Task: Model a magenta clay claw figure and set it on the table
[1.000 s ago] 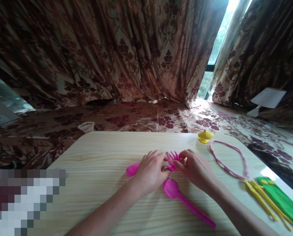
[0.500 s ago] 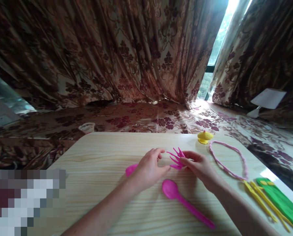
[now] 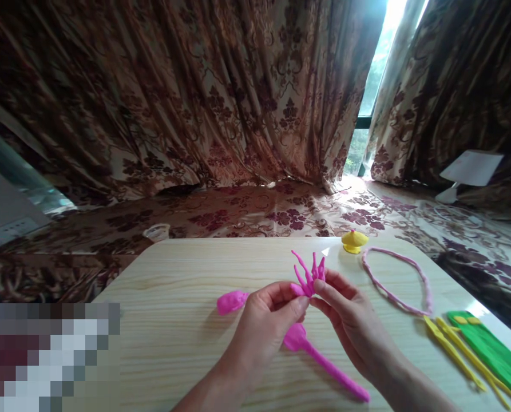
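Observation:
Both hands are raised above the light wooden table (image 3: 178, 355), pinching one small magenta clay piece with several thin spikes (image 3: 309, 273) that point upward. My left hand (image 3: 269, 324) grips its base from the left with thumb and fingers. My right hand (image 3: 345, 326) pinches the same base from the right. Under the hands lies a magenta plastic spoon (image 3: 324, 361), its bowl partly hidden by my left hand. A magenta clay lump (image 3: 230, 301) rests on the table just left of my left hand.
A yellow clay cap (image 3: 353, 241) and a pink clay rope loop (image 3: 399, 281) lie at the far right. Yellow plastic tools (image 3: 463, 353) and a green clay slab (image 3: 493, 350) sit by the right edge. Patterned curtains and fabric lie behind the table; a small clear cup (image 3: 156, 231) rests there.
The spiked magenta piece went from lying on the table to being lifted. Both hands rose with it and now pinch its base, spikes turned upward.

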The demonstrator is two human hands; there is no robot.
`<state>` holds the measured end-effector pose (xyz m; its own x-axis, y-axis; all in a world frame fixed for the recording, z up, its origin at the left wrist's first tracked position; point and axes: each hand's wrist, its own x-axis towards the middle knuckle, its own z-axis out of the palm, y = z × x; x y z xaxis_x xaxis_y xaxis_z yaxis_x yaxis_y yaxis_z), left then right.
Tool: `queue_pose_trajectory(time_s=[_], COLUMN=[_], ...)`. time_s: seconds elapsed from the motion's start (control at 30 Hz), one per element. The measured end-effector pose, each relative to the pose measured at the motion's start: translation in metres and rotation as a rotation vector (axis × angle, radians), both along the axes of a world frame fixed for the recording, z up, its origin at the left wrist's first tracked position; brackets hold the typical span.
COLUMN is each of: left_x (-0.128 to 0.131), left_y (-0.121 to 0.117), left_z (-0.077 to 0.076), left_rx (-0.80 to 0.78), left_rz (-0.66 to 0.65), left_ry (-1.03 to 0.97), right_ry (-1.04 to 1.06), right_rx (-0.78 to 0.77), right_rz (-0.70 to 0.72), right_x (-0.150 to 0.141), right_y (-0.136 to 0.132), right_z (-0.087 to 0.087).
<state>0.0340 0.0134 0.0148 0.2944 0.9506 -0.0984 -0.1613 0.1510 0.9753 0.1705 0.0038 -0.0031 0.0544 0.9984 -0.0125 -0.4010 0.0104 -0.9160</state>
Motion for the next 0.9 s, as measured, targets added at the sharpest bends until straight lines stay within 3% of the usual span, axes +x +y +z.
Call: queue_pose_trajectory(time_s=[0.4, 0.63, 0.9], left_x=[-0.007, -0.004, -0.003], left_y=[0.002, 0.001, 0.000], left_z=[-0.012, -0.011, -0.013], left_rx=[-0.093, -0.121, -0.144], left_rz=[0.058, 0.042, 0.074], left_ry=[-0.043, -0.096, -0.092], right_ry=[-0.007, 0.016, -0.024], right_rx=[-0.025, -0.023, -0.027], right_rz=[0.031, -0.012, 0.044], right_x=[-0.003, -0.007, -0.005], right_y=[-0.001, -0.001, -0.003], right_z=[0.000, -0.001, 0.002])
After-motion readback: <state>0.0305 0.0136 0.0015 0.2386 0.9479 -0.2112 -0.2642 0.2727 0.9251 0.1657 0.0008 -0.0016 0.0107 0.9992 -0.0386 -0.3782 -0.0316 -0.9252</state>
